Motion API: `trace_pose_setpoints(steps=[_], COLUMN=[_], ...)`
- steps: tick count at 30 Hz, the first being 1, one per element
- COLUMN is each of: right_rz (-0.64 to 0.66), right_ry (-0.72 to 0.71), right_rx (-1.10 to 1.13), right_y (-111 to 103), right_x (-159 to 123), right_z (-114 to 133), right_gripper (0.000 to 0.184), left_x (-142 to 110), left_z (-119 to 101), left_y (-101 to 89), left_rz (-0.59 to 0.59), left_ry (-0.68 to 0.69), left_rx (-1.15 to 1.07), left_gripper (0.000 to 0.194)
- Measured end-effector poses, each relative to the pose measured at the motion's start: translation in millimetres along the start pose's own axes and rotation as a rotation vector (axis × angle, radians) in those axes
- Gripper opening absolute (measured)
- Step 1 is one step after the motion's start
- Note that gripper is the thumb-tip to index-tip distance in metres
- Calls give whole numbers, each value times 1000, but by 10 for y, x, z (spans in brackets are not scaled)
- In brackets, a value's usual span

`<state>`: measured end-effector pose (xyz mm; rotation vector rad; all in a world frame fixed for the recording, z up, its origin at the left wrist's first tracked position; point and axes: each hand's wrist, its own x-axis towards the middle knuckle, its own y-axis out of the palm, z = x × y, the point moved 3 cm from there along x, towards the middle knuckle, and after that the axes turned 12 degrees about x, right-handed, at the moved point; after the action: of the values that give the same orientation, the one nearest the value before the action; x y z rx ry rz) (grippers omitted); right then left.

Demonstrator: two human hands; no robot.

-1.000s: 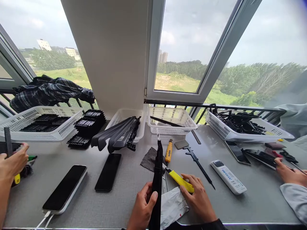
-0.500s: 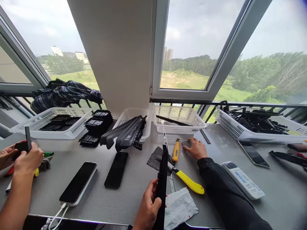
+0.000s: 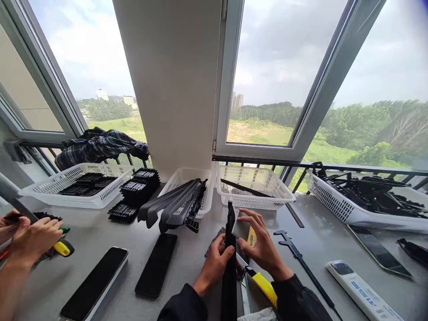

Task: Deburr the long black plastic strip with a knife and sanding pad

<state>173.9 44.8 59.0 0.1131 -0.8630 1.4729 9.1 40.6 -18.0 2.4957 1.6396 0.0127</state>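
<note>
My left hand (image 3: 216,263) is wrapped round a long black plastic strip (image 3: 229,249) that stands upright over the grey table (image 3: 187,267). My right hand (image 3: 262,243) holds a small flat grey plate (image 3: 241,228) in its fingertips, pressed against the upper part of the strip. A yellow utility knife (image 3: 265,287) lies on the table just below my right wrist. A second yellow-handled tool (image 3: 251,236) shows partly behind my right hand.
White baskets line the window side: one with black trays (image 3: 75,185), one with long black parts (image 3: 187,196), one nearly bare (image 3: 254,187), one with tangled black parts (image 3: 364,198). Two phones (image 3: 157,265) lie left. A co-worker's hands (image 3: 31,238) work far left. A remote (image 3: 363,292) lies right.
My right hand has picked the grey plate up from the table by the basket and brought it back against the strip. The camera has tilted upward.
</note>
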Motion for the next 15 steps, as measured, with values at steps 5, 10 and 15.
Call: trace_pose_setpoints(steps=[5,10,15], right_rz=[0,-7,5], right_ry=[-33,-24,-96], right_rx=[-27,-4,22], right_y=[88,50,83], right_x=[15,-92,-115], right_z=[-197,-220,-191], right_gripper=[38,35,39], left_x=[113,69,32], left_z=[187,225,58], left_y=[37,0,-49], left_rz=[115,168,136], left_ry=[21,-1,1], left_rx=[-100,-179,-187], left_gripper=[62,56,45])
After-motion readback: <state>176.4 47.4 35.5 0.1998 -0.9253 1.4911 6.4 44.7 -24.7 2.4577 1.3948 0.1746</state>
